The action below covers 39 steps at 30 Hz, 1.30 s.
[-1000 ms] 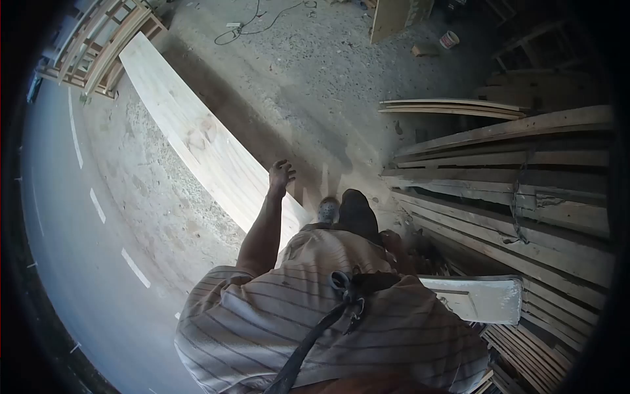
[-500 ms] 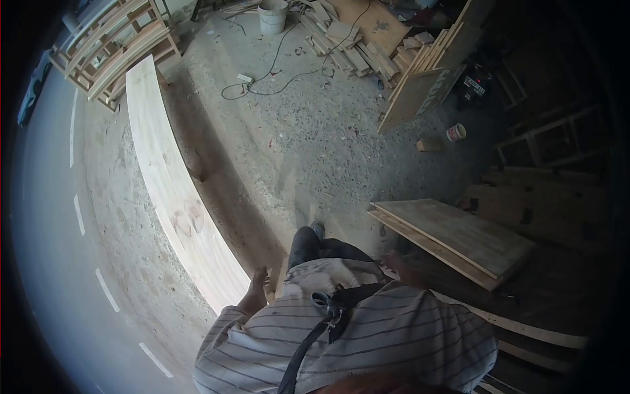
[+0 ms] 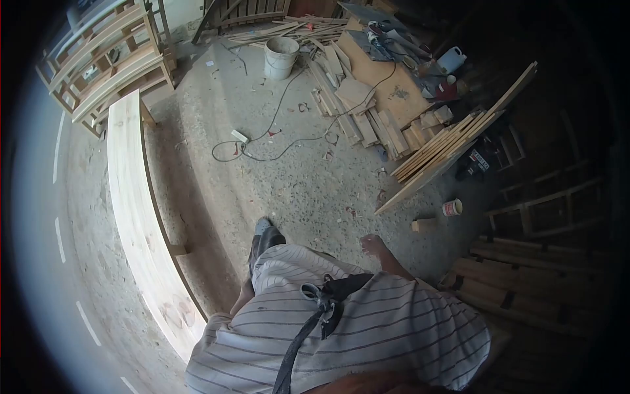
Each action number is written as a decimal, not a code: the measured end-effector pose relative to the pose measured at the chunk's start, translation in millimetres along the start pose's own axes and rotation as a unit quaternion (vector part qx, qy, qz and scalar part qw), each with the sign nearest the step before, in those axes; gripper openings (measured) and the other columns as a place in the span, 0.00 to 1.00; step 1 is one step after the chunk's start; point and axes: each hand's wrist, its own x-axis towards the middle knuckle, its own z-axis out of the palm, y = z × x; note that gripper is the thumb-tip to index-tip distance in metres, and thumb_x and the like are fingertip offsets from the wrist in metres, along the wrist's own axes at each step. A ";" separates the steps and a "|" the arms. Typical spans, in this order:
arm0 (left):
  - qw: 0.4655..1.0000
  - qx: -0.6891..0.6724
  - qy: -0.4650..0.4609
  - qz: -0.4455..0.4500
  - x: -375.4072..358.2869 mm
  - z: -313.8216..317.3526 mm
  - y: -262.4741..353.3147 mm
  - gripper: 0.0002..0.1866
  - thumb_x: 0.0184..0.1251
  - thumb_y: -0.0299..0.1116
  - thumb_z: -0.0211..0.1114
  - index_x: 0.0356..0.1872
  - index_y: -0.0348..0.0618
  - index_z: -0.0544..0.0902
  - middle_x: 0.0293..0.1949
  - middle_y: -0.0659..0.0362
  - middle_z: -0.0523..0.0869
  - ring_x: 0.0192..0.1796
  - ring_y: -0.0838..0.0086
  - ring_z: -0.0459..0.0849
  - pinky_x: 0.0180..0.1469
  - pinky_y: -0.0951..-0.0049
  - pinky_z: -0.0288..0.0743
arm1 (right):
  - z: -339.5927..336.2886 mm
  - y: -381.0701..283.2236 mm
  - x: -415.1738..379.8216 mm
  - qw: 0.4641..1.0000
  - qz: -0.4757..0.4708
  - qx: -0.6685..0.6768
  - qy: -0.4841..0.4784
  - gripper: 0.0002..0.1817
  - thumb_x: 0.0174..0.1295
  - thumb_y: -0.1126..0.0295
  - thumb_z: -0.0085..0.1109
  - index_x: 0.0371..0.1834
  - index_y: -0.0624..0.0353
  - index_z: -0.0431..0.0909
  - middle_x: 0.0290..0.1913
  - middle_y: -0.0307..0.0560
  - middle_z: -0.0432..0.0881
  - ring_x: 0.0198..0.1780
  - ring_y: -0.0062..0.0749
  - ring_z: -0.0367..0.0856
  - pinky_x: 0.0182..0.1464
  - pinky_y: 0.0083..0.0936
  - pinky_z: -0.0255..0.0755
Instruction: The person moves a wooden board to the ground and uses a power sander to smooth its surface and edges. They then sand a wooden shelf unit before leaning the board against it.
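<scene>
One long bench (image 3: 134,190) runs along the left, just beside the left hand (image 3: 245,292), whose grip I cannot tell. The right hand (image 3: 372,245) holds nothing, fingers loosely apart. Ahead, one looped cable (image 3: 269,159) crosses the floor (image 3: 298,190). Far off stands one bucket (image 3: 281,60); at right, one tub (image 3: 452,207) and one wood block (image 3: 424,225).

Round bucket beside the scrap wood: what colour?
The round bucket is off-white, clearest in the head view.

Long plank (image 3: 136,197) | pale, knotted near end | flat, raised on legs (image 3: 178,250) | at left
</scene>
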 end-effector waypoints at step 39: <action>0.897 -0.005 0.435 -0.076 278.3 369.3 451.9 0.38 0.68 0.66 0.59 0.61 0.39 0.81 0.51 0.50 0.86 0.52 0.59 0.85 0.49 0.54 0.82 | -521.7 -696.9 695.6 0.984 -0.147 -0.024 0.098 0.43 0.43 0.55 0.77 0.57 0.78 0.74 0.55 0.65 0.82 0.57 0.51 0.83 0.56 0.42 0.76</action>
